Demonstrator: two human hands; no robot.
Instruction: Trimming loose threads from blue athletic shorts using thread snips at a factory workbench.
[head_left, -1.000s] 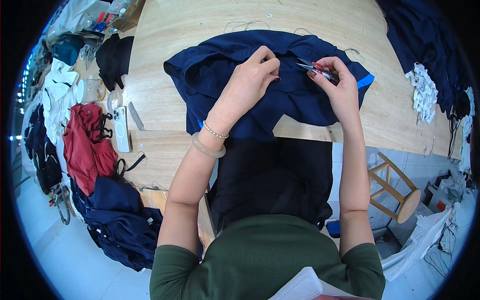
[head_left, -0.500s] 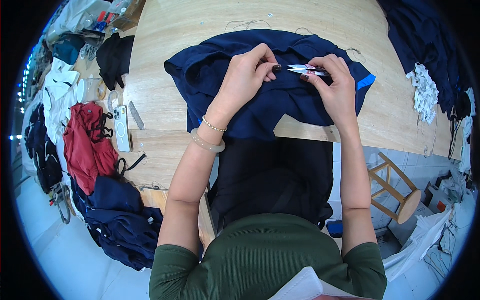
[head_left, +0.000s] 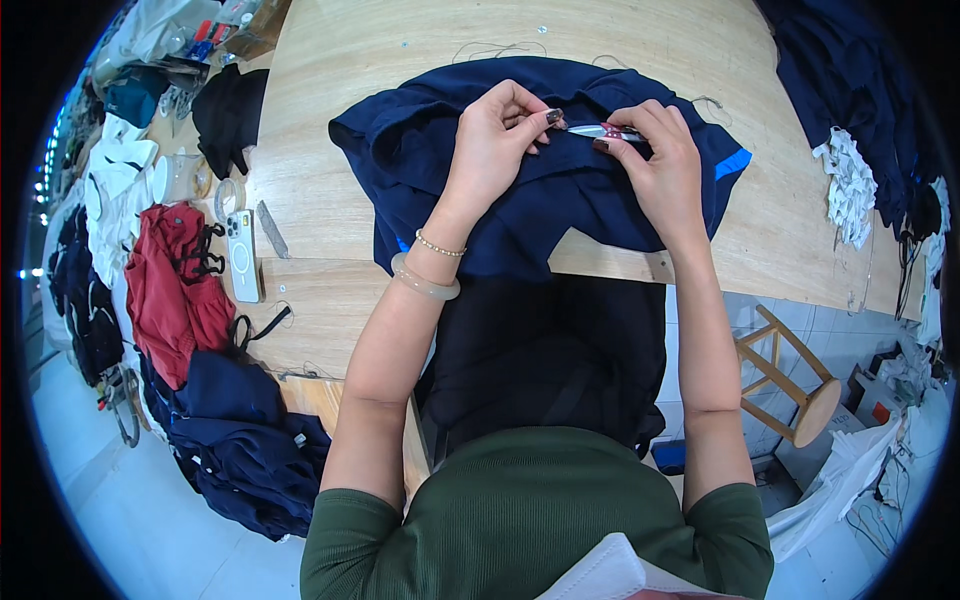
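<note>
The pair of small thread snips (head_left: 605,131) lies just above the center of the frame, its long axis running nearly level from left to right, with the pointed end toward the left. The right hand (head_left: 662,165) holds it from the right side: the thumb presses from below and the other fingers curl over the handles from above, clamped on them, so the handle end is mostly hidden. At the other end, the tips sit just beside the left hand (head_left: 490,135), whose thumb and index finger are pinched together; whatever is between them is too small to make out. So the left fingers lie directly left of the blades, almost in line with them, and it is hard to tell whether tips and fingers touch, or how wide the blades stand. Both hands are over the navy garment (head_left: 570,195), which spreads broadly across the desk (head_left: 330,60) in the upper middle of the frame, with a bright blue patch (head_left: 733,163) at its right corner. Loose dark threads (head_left: 497,48) lie beyond its upper edge, well apart from the snips.
</note>
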